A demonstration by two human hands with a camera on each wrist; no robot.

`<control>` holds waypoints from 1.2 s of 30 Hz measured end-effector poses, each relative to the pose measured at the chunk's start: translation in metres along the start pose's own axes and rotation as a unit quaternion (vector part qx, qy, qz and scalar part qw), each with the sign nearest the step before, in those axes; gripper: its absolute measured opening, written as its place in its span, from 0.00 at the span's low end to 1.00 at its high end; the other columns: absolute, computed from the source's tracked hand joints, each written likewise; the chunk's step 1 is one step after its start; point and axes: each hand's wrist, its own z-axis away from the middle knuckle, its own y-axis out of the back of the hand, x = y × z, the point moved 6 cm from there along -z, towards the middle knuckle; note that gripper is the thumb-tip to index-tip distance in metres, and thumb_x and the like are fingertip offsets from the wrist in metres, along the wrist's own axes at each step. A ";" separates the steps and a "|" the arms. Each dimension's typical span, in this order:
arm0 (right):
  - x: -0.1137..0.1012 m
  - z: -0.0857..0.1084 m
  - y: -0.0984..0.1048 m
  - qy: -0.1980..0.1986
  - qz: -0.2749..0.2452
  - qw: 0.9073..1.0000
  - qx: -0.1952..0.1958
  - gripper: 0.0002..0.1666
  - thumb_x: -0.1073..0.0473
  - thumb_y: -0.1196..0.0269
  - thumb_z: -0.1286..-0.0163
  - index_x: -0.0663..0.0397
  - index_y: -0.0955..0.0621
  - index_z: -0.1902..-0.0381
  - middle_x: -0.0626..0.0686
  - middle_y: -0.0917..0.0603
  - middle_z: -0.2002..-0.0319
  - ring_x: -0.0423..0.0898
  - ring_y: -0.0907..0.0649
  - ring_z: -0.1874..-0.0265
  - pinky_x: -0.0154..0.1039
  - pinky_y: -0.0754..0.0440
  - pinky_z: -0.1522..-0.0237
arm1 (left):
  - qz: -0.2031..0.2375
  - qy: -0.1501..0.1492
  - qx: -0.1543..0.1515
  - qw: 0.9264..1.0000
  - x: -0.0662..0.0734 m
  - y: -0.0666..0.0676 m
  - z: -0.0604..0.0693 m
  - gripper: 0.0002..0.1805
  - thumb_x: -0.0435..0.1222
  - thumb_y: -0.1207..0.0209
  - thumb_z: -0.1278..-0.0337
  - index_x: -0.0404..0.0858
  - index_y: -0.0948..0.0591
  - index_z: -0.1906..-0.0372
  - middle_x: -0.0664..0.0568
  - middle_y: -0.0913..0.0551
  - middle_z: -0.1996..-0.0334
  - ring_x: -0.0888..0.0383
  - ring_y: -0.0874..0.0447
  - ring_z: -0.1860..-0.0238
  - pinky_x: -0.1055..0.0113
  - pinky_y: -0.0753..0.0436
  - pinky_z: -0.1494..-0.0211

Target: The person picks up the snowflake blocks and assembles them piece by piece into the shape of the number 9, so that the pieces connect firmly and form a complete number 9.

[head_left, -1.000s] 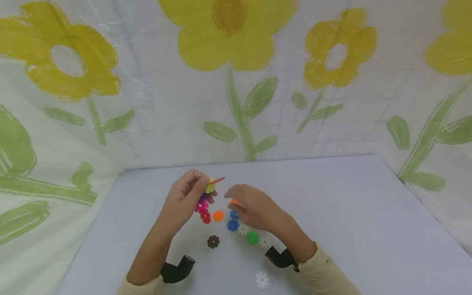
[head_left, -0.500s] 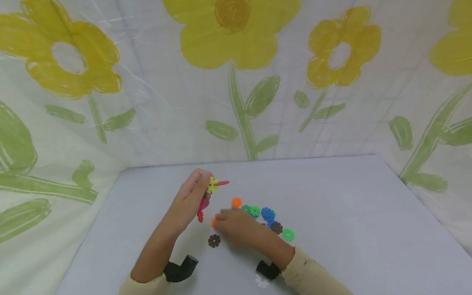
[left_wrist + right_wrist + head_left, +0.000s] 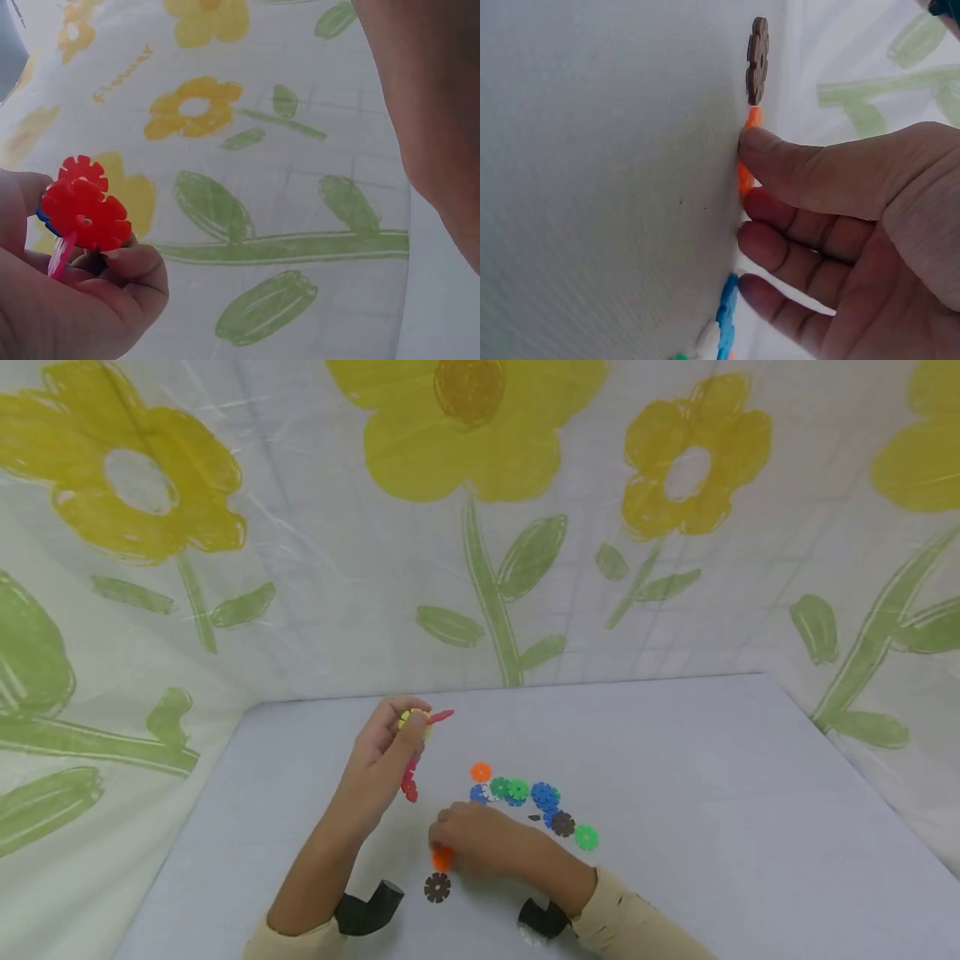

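Note:
In the head view my left hand point(image 3: 371, 768) is raised over the table, gripping joined flower-shaped discs: a yellow disc point(image 3: 405, 720) at the thumb, red ones point(image 3: 409, 789) below. The left wrist view shows red discs point(image 3: 86, 214) and a pink disc point(image 3: 61, 256) between thumb and fingers of that hand point(image 3: 82, 300). My right hand point(image 3: 483, 839) is low over the table, its thumb touching a flat orange disc point(image 3: 443, 859), fingers gently bent. In the right wrist view the orange disc point(image 3: 746, 176) meets a brown disc point(image 3: 757, 64) at its edge.
Behind and right of my right hand lie loose discs: orange point(image 3: 481, 772), green point(image 3: 517, 789), blue point(image 3: 545, 795), brown point(image 3: 562, 824) and light green point(image 3: 587, 837). A white disc point(image 3: 531, 937) is partly under the black wrist mount point(image 3: 543, 919). A flowered curtain point(image 3: 337, 610) hangs behind.
My right hand has come down and nearer, and the orange disc has moved with it, shifting the brown disc nearer. Other discs lie farther right than before. The held discs have turned slightly.

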 end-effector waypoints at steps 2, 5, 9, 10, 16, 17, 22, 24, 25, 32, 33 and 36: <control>0.002 0.000 -0.002 -0.011 -0.006 1.000 -0.007 0.14 0.61 0.26 0.39 0.43 0.17 0.57 0.39 0.23 0.68 0.35 0.27 0.68 0.25 0.26 0.63 | 0.018 -0.018 0.018 1.000 0.002 0.002 0.000 0.11 0.38 0.49 0.24 0.41 0.26 0.45 0.43 0.27 0.74 0.54 0.27 0.75 0.71 0.25 0.74; 0.005 -0.001 -0.005 -0.017 -0.009 1.000 -0.015 0.15 0.63 0.26 0.41 0.43 0.19 0.61 0.40 0.26 0.71 0.36 0.28 0.69 0.26 0.27 0.66 | 0.059 -0.055 0.034 0.996 0.005 0.004 0.001 0.10 0.36 0.51 0.23 0.38 0.28 0.45 0.45 0.29 0.76 0.55 0.29 0.78 0.71 0.24 0.74; 0.007 0.002 -0.002 -0.012 -0.021 1.000 -0.013 0.16 0.64 0.27 0.41 0.42 0.23 0.64 0.40 0.28 0.74 0.37 0.28 0.72 0.29 0.28 0.66 | 0.101 -0.114 0.049 0.987 0.011 0.007 0.002 0.10 0.33 0.53 0.23 0.31 0.32 0.45 0.48 0.32 0.80 0.57 0.33 0.81 0.72 0.26 0.77; 0.008 0.003 0.001 -0.008 -0.031 0.999 -0.007 0.16 0.63 0.27 0.40 0.42 0.24 0.64 0.39 0.27 0.74 0.37 0.28 0.73 0.29 0.28 0.66 | 0.104 -0.127 0.054 0.985 0.012 0.007 0.003 0.10 0.32 0.54 0.23 0.31 0.32 0.46 0.48 0.32 0.80 0.58 0.33 0.81 0.72 0.26 0.78; 0.006 0.018 0.044 0.055 -0.201 0.971 0.118 0.07 0.62 0.34 0.30 0.46 0.23 0.61 0.39 0.22 0.73 0.35 0.25 0.75 0.28 0.22 0.69 | 0.073 -0.192 0.094 0.974 0.015 0.011 0.003 0.09 0.28 0.52 0.27 0.30 0.31 0.47 0.50 0.31 0.83 0.59 0.31 0.83 0.72 0.27 0.78; 0.005 0.023 0.053 0.074 -0.234 0.958 0.150 0.05 0.62 0.35 0.29 0.48 0.22 0.61 0.40 0.21 0.72 0.35 0.24 0.74 0.29 0.21 0.68 | 0.065 -0.204 0.099 0.972 0.016 0.011 0.003 0.10 0.27 0.52 0.27 0.29 0.31 0.47 0.50 0.31 0.83 0.59 0.32 0.83 0.72 0.27 0.79; -0.003 0.045 0.089 0.151 -0.319 0.900 0.256 0.03 0.60 0.37 0.27 0.54 0.19 0.60 0.45 0.19 0.72 0.36 0.22 0.74 0.36 0.18 0.69 | 0.033 -0.249 0.114 0.961 0.018 0.010 0.003 0.10 0.27 0.52 0.27 0.27 0.31 0.47 0.51 0.31 0.82 0.60 0.33 0.83 0.71 0.31 0.81; -0.006 0.050 0.094 0.163 -0.328 0.893 0.263 0.03 0.61 0.37 0.27 0.54 0.19 0.60 0.44 0.18 0.72 0.35 0.21 0.74 0.37 0.17 0.69 | 0.026 -0.257 0.112 0.959 0.017 0.007 0.004 0.10 0.28 0.52 0.27 0.27 0.31 0.47 0.51 0.31 0.82 0.61 0.33 0.82 0.71 0.31 0.81; -0.007 0.052 0.096 0.165 -0.329 0.892 0.262 0.03 0.61 0.37 0.27 0.55 0.19 0.60 0.44 0.18 0.72 0.35 0.21 0.74 0.36 0.17 0.69 | 0.023 -0.261 0.111 0.959 0.017 0.006 0.004 0.10 0.28 0.52 0.27 0.28 0.31 0.47 0.51 0.31 0.82 0.61 0.33 0.82 0.71 0.31 0.81; -0.013 0.055 0.098 0.164 -0.324 0.890 0.277 0.01 0.64 0.36 0.29 0.54 0.18 0.60 0.43 0.17 0.74 0.34 0.22 0.76 0.34 0.18 0.72 | 0.019 -0.271 0.096 0.957 0.016 -0.003 0.007 0.10 0.28 0.53 0.26 0.28 0.31 0.47 0.50 0.32 0.81 0.61 0.33 0.81 0.71 0.29 0.79; -0.014 0.056 0.098 0.165 -0.321 0.889 0.282 0.02 0.65 0.36 0.29 0.54 0.18 0.61 0.43 0.18 0.75 0.34 0.22 0.77 0.34 0.19 0.73 | 0.019 -0.270 0.099 0.958 0.015 -0.004 0.008 0.09 0.27 0.54 0.26 0.28 0.31 0.47 0.51 0.32 0.81 0.61 0.33 0.81 0.72 0.29 0.79; -0.015 0.056 0.098 0.166 -0.317 0.885 0.298 0.03 0.67 0.35 0.30 0.54 0.18 0.63 0.43 0.19 0.77 0.34 0.23 0.79 0.33 0.20 0.75 | 0.018 -0.265 0.110 0.958 0.013 -0.005 0.009 0.09 0.27 0.54 0.26 0.28 0.32 0.47 0.51 0.32 0.82 0.61 0.34 0.82 0.72 0.30 0.81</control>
